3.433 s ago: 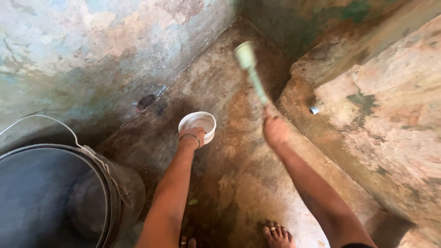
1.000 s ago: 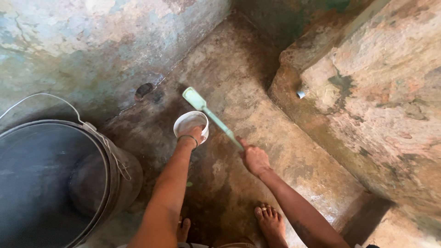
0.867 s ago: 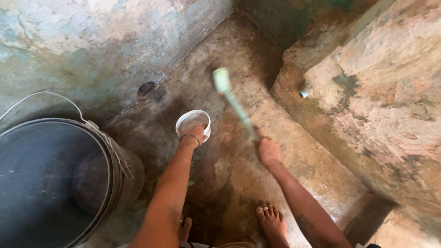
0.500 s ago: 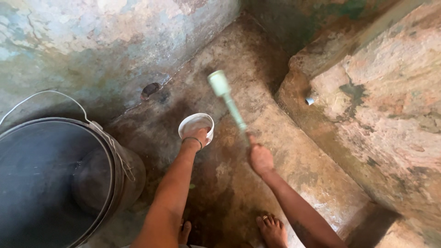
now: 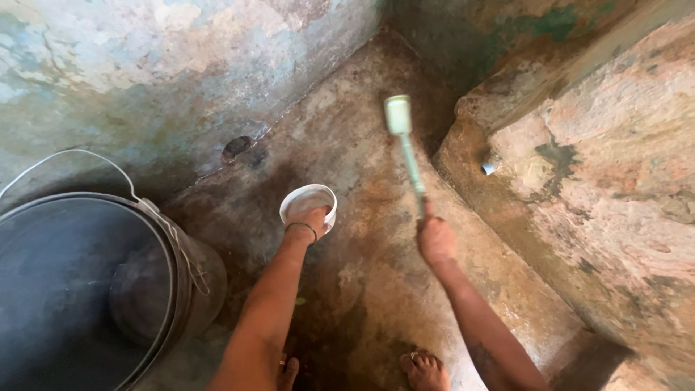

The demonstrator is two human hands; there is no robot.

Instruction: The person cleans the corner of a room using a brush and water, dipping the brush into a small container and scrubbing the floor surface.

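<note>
The left hand (image 5: pixel 313 219) is clamped on the rim of a small white cup (image 5: pixel 308 203), held low over the middle of the stained concrete floor (image 5: pixel 362 289). The right hand (image 5: pixel 436 240) is closed around the handle of a pale green long-handled brush (image 5: pixel 406 148), its head reaching toward the floor's far corner. A dark metal bucket (image 5: pixel 87 289) stands at the left wall.

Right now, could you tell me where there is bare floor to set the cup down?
Bare floor runs from the cup up to the far corner, between the left wall and the brush. Another patch lies between the arms, below the right hand. It is crowded at lower left, where the bucket stands against the wall beside the left hand.
</note>
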